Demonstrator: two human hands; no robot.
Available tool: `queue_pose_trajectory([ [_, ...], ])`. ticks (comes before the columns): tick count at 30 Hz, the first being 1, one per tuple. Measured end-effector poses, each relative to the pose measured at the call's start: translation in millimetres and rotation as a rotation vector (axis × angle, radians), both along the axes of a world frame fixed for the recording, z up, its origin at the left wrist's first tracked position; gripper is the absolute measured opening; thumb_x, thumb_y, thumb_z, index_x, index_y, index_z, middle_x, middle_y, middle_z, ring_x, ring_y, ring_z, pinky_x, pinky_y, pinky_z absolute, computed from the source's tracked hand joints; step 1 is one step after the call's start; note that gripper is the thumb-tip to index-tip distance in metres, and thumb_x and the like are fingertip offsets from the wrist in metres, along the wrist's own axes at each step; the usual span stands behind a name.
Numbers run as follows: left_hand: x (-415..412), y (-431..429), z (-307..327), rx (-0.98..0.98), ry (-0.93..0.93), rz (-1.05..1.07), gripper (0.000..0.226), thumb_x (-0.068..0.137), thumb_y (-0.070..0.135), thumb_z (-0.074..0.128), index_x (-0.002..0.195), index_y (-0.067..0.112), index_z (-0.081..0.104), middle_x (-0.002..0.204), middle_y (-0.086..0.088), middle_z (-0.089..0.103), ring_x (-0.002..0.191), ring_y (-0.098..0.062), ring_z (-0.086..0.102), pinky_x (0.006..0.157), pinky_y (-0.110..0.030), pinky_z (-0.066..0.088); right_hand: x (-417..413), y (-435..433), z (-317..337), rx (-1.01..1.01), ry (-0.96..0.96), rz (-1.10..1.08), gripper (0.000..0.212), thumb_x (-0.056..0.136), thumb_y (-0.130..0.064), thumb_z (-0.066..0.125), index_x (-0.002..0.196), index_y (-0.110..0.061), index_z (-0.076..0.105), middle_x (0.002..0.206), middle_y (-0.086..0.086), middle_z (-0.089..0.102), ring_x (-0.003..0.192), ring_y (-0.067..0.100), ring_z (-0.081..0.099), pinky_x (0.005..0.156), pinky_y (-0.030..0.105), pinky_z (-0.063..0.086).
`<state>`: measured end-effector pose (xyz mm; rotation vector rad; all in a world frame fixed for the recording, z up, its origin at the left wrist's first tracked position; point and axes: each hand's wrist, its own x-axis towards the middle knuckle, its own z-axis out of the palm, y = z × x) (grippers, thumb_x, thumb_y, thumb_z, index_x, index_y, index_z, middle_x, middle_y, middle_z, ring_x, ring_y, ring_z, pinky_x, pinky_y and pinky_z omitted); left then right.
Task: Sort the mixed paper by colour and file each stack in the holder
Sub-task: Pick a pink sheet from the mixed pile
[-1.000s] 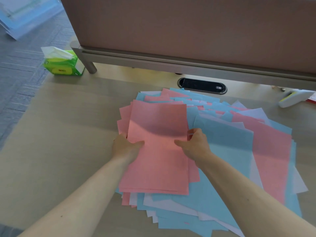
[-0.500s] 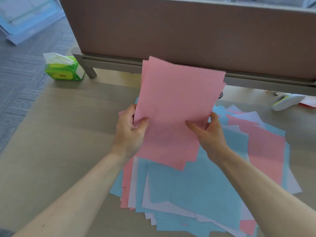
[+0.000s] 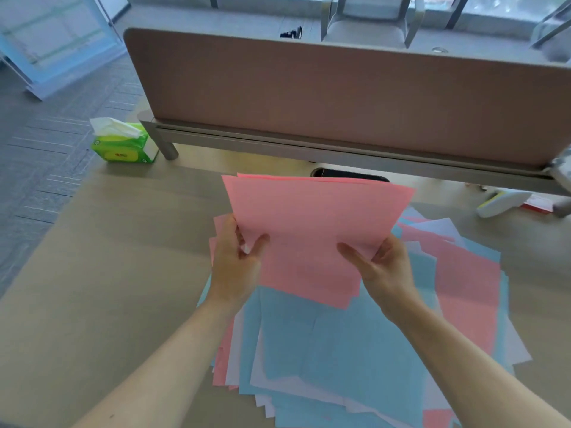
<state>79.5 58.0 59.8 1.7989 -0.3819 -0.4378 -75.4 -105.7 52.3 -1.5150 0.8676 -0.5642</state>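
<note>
- Pink paper stack is lifted off the desk and tilted up, over the far part of the mixed pile. Its top edge shows several layered sheets, too close to count.
- Left hand grips the stack's 9 o'clock edge, thumb on the front; its fingers wrap behind, mostly hidden.
- Right hand pinches the 4 o'clock corner the same way, its fingers largely behind the paper.
- The mixed pile holds three colours, pink, blue and white, fanned and overlapping. The number of sheets cannot be told, and the frame cuts off its 6 o'clock edge.
- One cable port at 12 o'clock is mostly covered by the stack.
- One green tissue pack sits at 10 o'clock.
- One blurred white object lies at 3 o'clock.
</note>
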Motion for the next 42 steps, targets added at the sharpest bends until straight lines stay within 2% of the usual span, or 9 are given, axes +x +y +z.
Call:
queue_pose_trajectory([
  [5,-3.7,-0.4,2.8,-0.029,-0.072,0.022,0.017,0.101,0.009,0.059,0.105,0.025,0.055,0.085,0.025,0.061,0.080,0.002,0.056,0.069,-0.012,0.042,9.8,8.0,-3.8,-0.110,0.014,-0.037,0.015,0.092,-0.006,0.068,0.097,-0.020,0.071,0.090,-0.015,0.076,0.083,0.005,0.071,0.075,0.026,0.053],
  [9,9.3,5.2,17.8,-0.109,-0.122,0.046,0.015,0.100,0.004,0.059,0.099,0.016,0.050,0.089,0.005,0.060,0.081,-0.009,0.056,0.073,-0.020,0.044,20.6,6.6,15.9,-0.211,-0.116,-0.024,0.015,0.091,-0.004,0.070,0.105,-0.010,0.069,0.097,-0.003,0.075,0.086,0.007,0.068,0.075,0.020,0.052],
  [13,5.4,13.6,5.8,-0.010,-0.067,0.000,0.024,0.099,0.010,0.060,0.117,0.025,0.055,0.108,0.006,0.068,0.104,-0.017,0.065,0.091,-0.035,0.053,16.1,11.4,-1.7,-0.188,0.017,0.080,0.022,0.088,-0.006,0.073,0.109,-0.012,0.069,0.099,-0.010,0.076,0.091,0.004,0.070,0.078,0.025,0.051],
  [16,-3.5,17.2,-1.5,0.013,-0.024,-0.035,0.038,0.101,0.006,0.056,0.132,0.026,0.052,0.113,0.021,0.068,0.109,-0.003,0.063,0.095,-0.023,0.050,15.5,13.5,-14.4,-0.188,0.057,0.103,0.017,0.092,-0.004,0.067,0.107,-0.011,0.068,0.093,-0.024,0.074,0.085,-0.009,0.065,0.074,0.013,0.047],
  [18,-3.7,20.3,-5.4,0.090,-0.039,-0.035,0.035,0.102,0.007,0.053,0.136,0.017,0.050,0.109,0.013,0.066,0.094,0.004,0.060,0.087,-0.018,0.047,23.8,16.7,-14.6,-0.188,0.049,0.077,0.016,0.096,-0.005,0.062,0.111,-0.011,0.066,0.095,-0.022,0.073,0.087,-0.010,0.063,0.076,0.013,0.046],
  [22,36.4,37.5,-5.3,0.122,-0.053,0.076,0.031,0.102,0.010,0.053,0.131,0.019,0.057,0.111,0.004,0.069,0.103,-0.002,0.063,0.095,-0.025,0.050,68.4,39.0,5.5,-0.175,-0.010,0.073,0.026,0.097,-0.006,0.059,0.120,-0.019,0.059,0.110,-0.010,0.070,0.100,-0.002,0.064,0.083,0.018,0.048],
  [25,99.3,68.3,-0.6,0.184,0.003,0.149,0.013,0.097,0.012,0.057,0.103,0.022,0.063,0.097,0.002,0.073,0.090,-0.019,0.067,0.084,-0.039,0.052,120.9,68.0,13.7,-0.057,0.016,0.084,0.027,0.093,-0.003,0.061,0.113,-0.020,0.055,0.096,-0.017,0.068,0.082,-0.011,0.065,0.077,0.015,0.051],
  [30,207.3,138.4,-7.0,0.460,-0.014,0.120,0.004,0.090,0.018,0.066,0.094,0.019,0.067,0.091,-0.002,0.074,0.086,-0.027,0.069,0.080,-0.041,0.054,216.7,126.4,-18.8,0.050,0.251,0.106,0.011,0.081,-0.007,0.061,0.073,-0.014,0.058,0.063,-0.007,0.057,0.055,0.011,0.049,0.054,0.026,0.039],
  [42,333.6,227.4,-67.3,0.704,-0.121,0.077,0.005,0.090,0.015,0.072,0.093,0.011,0.071,0.085,0.000,0.071,0.082,-0.026,0.067,0.072,-0.031,0.046,336.4,210.7,-82.6,-0.035,0.560,0.183,0.005,0.082,-0.019,0.073,0.084,-0.018,0.069,0.079,-0.003,0.067,0.078,0.016,0.065,0.070,0.023,0.044],
])
